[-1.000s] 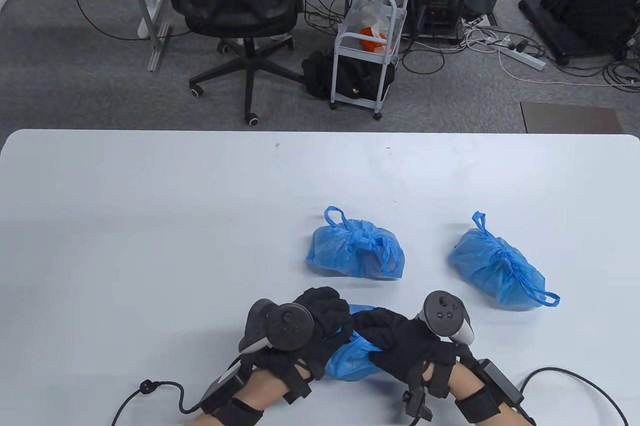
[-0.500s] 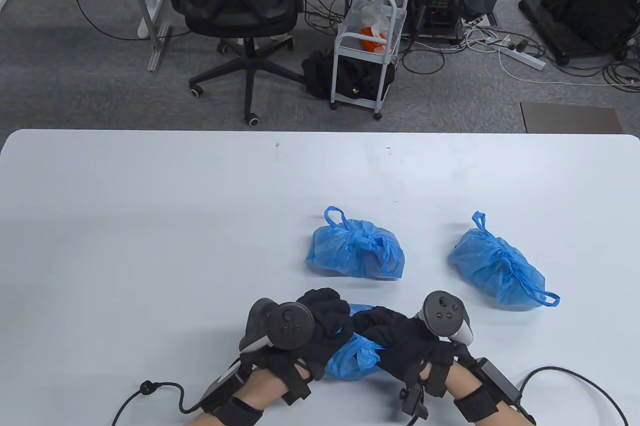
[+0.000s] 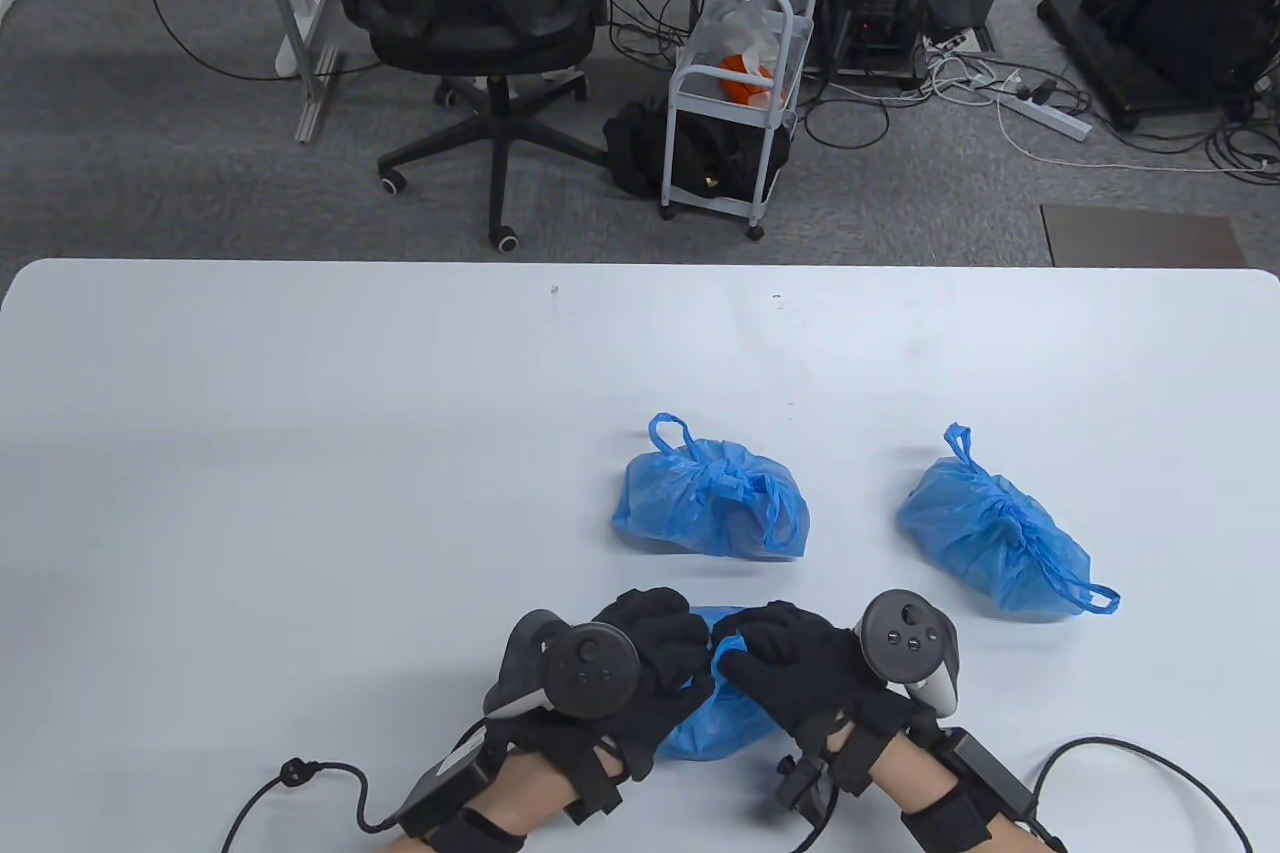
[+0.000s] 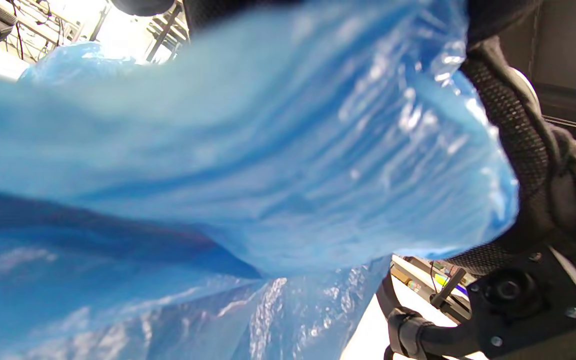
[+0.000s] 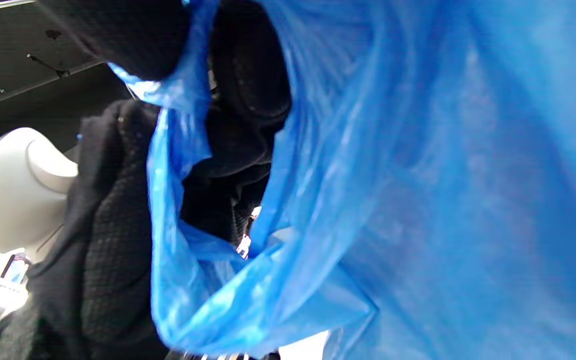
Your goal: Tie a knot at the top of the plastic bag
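Under the fingers of both hands, near the table's front edge, lies the blue plastic bag (image 3: 715,728), mostly covered by the gloves. Its top is gathered between the two sets of fingers; a small tuft of blue shows between them in the table view.

Change over the last second: the left hand (image 3: 645,668) and right hand (image 3: 810,673) were crossed over each other above the bag, right fingers reaching across toward the left. Now they lie uncrossed, side by side, fingertips nearly meeting over the bag top. Judgement: the handles have been passed around one another and the hands are re-gripping to draw the knot; whether a knot is formed cannot be told, the top being hidden.

Right wrist view: a strip of blue film (image 5: 168,165) runs looped around the gloved fingers (image 5: 240,75), so the right hand holds a handle. Left wrist view: film fills the frame against the glove; the left fingers curl down on the bag, but the exact pinch cannot be told.

Pose: both palms down, wrists low at the table edge, trackers on the backs of the hands turned outward.

Beyond the fingers: two further blue bags, already knotted, one just past them (image 3: 712,500), one off to the right (image 3: 995,533).
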`<state>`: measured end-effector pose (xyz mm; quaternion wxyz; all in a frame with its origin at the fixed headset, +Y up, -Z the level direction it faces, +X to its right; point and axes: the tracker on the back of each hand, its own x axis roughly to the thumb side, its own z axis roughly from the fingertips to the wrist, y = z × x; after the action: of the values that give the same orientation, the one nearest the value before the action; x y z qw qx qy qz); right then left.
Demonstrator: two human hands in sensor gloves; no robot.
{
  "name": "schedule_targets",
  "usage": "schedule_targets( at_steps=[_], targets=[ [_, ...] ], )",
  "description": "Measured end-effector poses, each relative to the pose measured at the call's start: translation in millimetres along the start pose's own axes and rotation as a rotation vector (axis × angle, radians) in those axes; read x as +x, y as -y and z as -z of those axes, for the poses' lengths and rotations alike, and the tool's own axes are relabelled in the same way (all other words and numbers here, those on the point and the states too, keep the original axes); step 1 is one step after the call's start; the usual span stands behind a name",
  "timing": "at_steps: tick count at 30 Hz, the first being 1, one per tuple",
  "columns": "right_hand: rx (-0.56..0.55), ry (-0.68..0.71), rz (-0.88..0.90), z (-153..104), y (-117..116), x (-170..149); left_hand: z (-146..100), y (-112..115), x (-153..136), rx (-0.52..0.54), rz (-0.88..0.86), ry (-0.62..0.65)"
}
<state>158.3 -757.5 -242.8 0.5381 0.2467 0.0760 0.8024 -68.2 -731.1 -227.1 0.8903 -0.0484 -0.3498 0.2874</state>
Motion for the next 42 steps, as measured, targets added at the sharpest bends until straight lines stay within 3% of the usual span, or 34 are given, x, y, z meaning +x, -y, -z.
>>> schedule_targets(
  at_steps=[8,11,15,18,21,26,32,35,39,42],
  targets=[
    [-0.055,0.085,-0.033,-2,4,7,1,-1,-3,-0.005,-0.008,-0.020],
    [-0.044,0.266,0.079,0,8,11,1,-6,-14,0.000,-0.041,-0.062],
    [0.014,0.246,0.070,1,11,9,-1,-21,-37,0.037,-0.103,-0.171],
    [0.036,0.176,0.125,1,17,5,-9,-37,-59,0.049,-0.038,-0.325],
    [0.068,0.106,0.021,1,28,4,-21,-50,-85,-0.047,0.143,-0.555],
    [0.108,0.004,-0.024,2,32,-1,-25,-48,-103,-0.129,0.179,-0.683],
    [0.052,-0.013,-0.004,0,32,-6,-26,-50,-97,-0.088,0.174,-0.649],
    [0.097,0.087,0.006,1,28,1,-30,-61,-90,0.005,0.092,-0.586],
    [0.102,0.266,-0.189,-4,16,36,-30,-77,-62,0.171,0.047,-0.366],
    [0.050,0.370,-0.379,-10,16,63,-25,-69,-46,0.164,0.076,-0.278]
  ],
)
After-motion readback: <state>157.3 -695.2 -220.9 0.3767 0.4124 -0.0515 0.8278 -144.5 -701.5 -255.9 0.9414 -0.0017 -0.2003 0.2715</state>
